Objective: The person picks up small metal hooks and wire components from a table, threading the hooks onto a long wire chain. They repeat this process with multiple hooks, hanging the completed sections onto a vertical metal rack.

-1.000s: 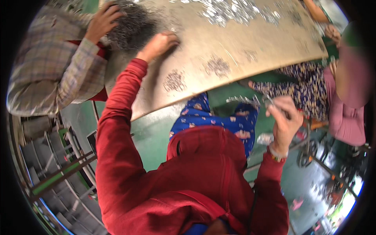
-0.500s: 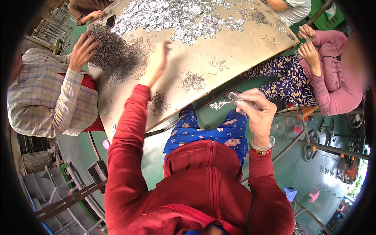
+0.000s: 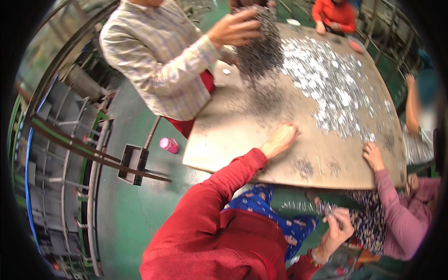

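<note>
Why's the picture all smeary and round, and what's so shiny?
In the head view, the left hand and right hand look smeared, probably from moving; in the head view, black rings the picture and the edges of the table bow, fisheye-style; in the head view, silvery pieces gleam white with glare.

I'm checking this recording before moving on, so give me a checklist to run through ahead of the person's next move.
1. Both bare hands in view: ok; left hand over the tan, flat-topped table, right hand beyond its near edge.
2. Small silver metal piece at the right hand's pinched fingertips: ok, though blurred.
3. Left hand's fingers holding anything: cannot tell.
4. Left hand apart from the co-worker's plaid-sleeved hand at the tangled dark-grey wire heap: ok.
5. Picture sharp around both hands: not ok, blurred.
</note>
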{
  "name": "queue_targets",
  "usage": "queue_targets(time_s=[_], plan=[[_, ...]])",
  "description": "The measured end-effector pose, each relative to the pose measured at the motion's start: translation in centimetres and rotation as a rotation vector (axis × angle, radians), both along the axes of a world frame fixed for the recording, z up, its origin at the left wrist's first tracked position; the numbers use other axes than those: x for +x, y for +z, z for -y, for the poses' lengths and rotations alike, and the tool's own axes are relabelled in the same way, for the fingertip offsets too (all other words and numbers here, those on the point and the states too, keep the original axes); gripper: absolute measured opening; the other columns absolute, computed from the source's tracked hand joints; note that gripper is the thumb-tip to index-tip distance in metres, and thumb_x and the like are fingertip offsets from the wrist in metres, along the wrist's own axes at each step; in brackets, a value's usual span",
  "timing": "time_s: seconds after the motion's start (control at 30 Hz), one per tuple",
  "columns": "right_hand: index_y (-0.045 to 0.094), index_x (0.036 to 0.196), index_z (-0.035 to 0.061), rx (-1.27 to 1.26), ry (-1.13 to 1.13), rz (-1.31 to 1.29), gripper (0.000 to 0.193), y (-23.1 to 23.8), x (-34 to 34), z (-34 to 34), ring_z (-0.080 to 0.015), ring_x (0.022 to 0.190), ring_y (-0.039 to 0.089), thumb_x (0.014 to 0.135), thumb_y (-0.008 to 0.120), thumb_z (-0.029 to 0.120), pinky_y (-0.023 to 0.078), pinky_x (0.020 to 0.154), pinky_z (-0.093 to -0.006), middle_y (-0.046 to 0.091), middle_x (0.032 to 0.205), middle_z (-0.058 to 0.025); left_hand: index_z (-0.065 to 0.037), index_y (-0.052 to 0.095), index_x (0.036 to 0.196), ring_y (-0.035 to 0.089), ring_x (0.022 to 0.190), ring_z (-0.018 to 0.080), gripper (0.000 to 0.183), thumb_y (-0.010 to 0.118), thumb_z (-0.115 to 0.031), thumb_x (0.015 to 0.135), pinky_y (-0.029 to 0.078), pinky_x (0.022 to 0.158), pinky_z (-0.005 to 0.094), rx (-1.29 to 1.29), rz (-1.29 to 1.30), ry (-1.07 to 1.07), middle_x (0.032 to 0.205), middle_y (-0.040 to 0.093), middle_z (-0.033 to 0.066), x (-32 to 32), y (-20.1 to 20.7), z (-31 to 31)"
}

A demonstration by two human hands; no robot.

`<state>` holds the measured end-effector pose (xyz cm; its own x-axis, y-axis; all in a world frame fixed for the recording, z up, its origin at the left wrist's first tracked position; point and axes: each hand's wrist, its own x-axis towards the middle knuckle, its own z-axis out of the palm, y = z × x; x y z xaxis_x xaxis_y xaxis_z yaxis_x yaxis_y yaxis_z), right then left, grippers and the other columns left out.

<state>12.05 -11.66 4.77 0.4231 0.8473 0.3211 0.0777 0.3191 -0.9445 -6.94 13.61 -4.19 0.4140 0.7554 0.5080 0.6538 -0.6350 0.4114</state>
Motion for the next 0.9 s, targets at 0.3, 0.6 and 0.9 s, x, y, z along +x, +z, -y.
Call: queue_targets(time_s=[0.3, 0.6, 0.9], plan=[[0.057, 0.071, -0.0051, -0.029, 0.050, 0.028, 0.006, 0.1, 0.6, -1.1, -0.0161, 0.061, 0.048, 0.066, 0.058, -0.006, 0.044, 0.057, -0.0293, 0.052, 0.072, -0.0110, 0.003, 0.056, 0.088, 0.059, 0.085, 0.0396, 0.017, 0.054, -0.001, 0.072, 0.049, 0.070, 0.0453, 0.052, -0.206, 0.136, 0.091, 0.057, 0.0271, -6.5, -6.2, 0.0], [0.064, 0.083, -0.0060, -0.182, -0.085, -0.041, 0.014, -1.3, 1.2, -1.1, -0.0121, 0.063, 0.057, 0.071, 0.062, -0.012, 0.047, 0.085, -0.0303, 0.062, 0.086, -0.0124, 0.004, 0.053, 0.090, 0.056, 0.082, 0.0354, 0.016, 0.051, 0.004, 0.075, 0.047, 0.072, 0.0424, -0.058, -0.057, 0.175, 0.088, 0.057, 0.0221, -4.8, -4.2, -1.7], [0.064, 0.092, -0.0066, -0.189, -0.184, -0.270, 0.015, -3.2, 1.5, -0.9, -0.0101, 0.065, 0.060, 0.077, 0.066, -0.006, 0.048, 0.059, -0.0204, 0.065, 0.080, -0.0085, -0.003, 0.061, 0.087, 0.061, 0.079, 0.0196, 0.008, 0.065, -0.005, 0.081, 0.048, 0.074, 0.0295, -0.532, 0.407, -0.539, 0.085, 0.064, 0.0085, 7.1, 8.5, 13.9]])
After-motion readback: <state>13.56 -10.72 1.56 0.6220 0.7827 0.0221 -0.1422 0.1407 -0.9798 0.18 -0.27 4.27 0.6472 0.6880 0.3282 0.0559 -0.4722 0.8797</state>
